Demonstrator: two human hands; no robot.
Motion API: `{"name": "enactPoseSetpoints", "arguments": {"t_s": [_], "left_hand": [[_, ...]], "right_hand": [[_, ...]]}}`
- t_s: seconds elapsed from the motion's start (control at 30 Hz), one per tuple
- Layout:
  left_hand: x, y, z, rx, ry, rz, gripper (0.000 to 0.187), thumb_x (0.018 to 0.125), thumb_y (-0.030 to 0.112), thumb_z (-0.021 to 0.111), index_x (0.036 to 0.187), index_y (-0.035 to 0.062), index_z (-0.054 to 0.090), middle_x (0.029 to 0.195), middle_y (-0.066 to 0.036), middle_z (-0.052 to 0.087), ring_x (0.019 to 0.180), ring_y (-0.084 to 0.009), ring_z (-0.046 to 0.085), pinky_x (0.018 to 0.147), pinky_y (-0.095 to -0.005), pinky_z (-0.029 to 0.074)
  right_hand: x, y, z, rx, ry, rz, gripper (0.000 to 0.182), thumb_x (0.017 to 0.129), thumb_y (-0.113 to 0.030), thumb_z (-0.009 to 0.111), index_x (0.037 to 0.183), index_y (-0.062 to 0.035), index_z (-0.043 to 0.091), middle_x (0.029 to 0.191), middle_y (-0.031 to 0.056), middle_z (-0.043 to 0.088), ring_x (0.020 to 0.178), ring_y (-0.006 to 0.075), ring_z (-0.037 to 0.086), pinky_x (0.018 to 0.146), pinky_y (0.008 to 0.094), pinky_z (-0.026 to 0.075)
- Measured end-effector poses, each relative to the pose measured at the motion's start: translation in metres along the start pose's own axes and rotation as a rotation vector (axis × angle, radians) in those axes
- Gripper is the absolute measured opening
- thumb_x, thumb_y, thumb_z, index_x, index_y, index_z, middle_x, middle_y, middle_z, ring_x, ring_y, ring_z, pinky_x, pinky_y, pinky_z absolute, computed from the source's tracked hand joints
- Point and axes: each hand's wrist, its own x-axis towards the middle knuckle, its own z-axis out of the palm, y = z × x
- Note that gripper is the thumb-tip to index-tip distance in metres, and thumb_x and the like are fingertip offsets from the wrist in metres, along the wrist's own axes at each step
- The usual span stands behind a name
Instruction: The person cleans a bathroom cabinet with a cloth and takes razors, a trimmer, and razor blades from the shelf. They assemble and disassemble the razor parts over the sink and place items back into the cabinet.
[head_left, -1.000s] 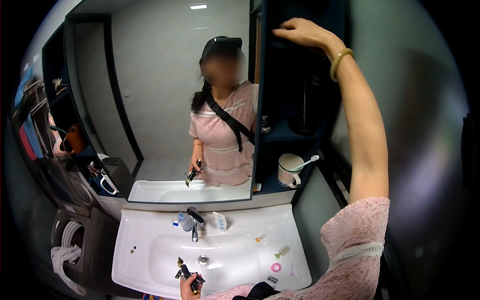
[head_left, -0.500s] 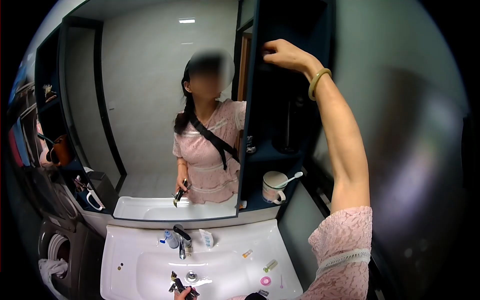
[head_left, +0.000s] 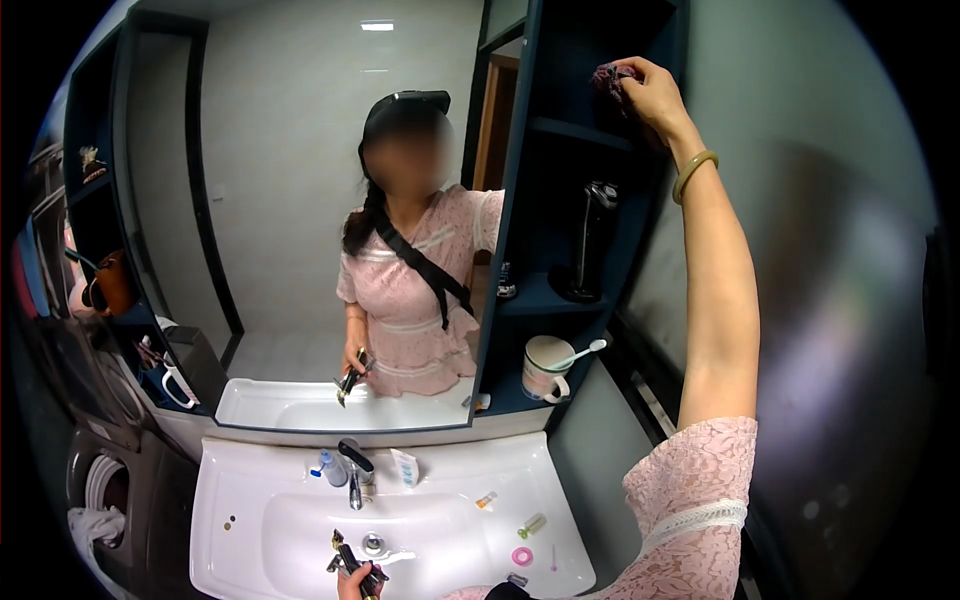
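Observation:
My right hand (head_left: 657, 98) is raised to the upper shelf of the dark blue wall cabinet (head_left: 575, 128). Its fingers are closed on a dark maroon bunched fabric piece (head_left: 612, 84). Low over the sink (head_left: 290, 500), my left hand (head_left: 358, 582) grips several slim black-and-gold items (head_left: 350, 562); their kind cannot be made out. The mirror (head_left: 290, 200) reflects the same items in that hand. On the shelf below my right hand stands a black electric shaver (head_left: 594, 235). Beneath it is a mug (head_left: 547, 362) with a toothbrush (head_left: 580, 354) in it.
Behind the sink basin are a faucet (head_left: 355, 470), a blue bottle (head_left: 333, 468) and a white tube (head_left: 405, 468). A pink ring (head_left: 522, 557), a small green-ended container (head_left: 532, 525) and other small items lie on the sink's right side. A washing machine (head_left: 140, 510) stands left.
My right hand has moved right along the upper shelf, and the maroon fabric piece now shows in its fingers. My left hand still holds the black-and-gold items. The view has shifted slightly.

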Motion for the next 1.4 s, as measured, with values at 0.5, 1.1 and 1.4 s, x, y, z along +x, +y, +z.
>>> {"name": "enactPoseSetpoints", "arguments": {"t_s": [0.5,1.1,1.4], "left_hand": [[0.020,-0.050,-0.043,0.410,-0.179,0.367,0.048,0.069,0.001,0.067,0.112,0.0089,0.048,0.095,-0.005,0.049,0.081,-0.0128,0.049,0.069,-0.0248,0.043],[0.000,0.022,0.024,0.113,-0.005,-0.149,0.005,0.078,0.017,0.057,0.077,0.0123,0.056,0.064,0.006,0.049,0.057,-0.0027,0.041,0.049,-0.0171,0.031],[0.006,0.004,0.007,-0.027,0.059,-0.125,0.006,0.075,0.015,0.060,0.078,0.0106,0.058,0.067,0.003,0.055,0.060,-0.0036,0.049,0.050,-0.0166,0.036]], "right_hand": [[-0.015,-0.031,0.025,-0.838,-0.584,-0.201,0.034,0.076,-0.023,0.036,0.094,-0.0130,0.063,0.107,0.0114,0.055,0.101,0.0270,0.050,0.093,0.0405,0.030],[-0.008,-0.030,0.035,-0.416,-0.568,0.018,0.034,0.076,-0.030,0.042,0.099,-0.0169,0.063,0.109,0.0071,0.057,0.104,0.0256,0.050,0.095,0.0367,0.030],[-0.011,-0.045,0.046,-0.271,-0.517,-0.172,0.034,0.076,-0.026,0.042,0.096,-0.0063,0.061,0.099,0.0121,0.059,0.093,0.0247,0.054,0.084,0.0332,0.037]]}}
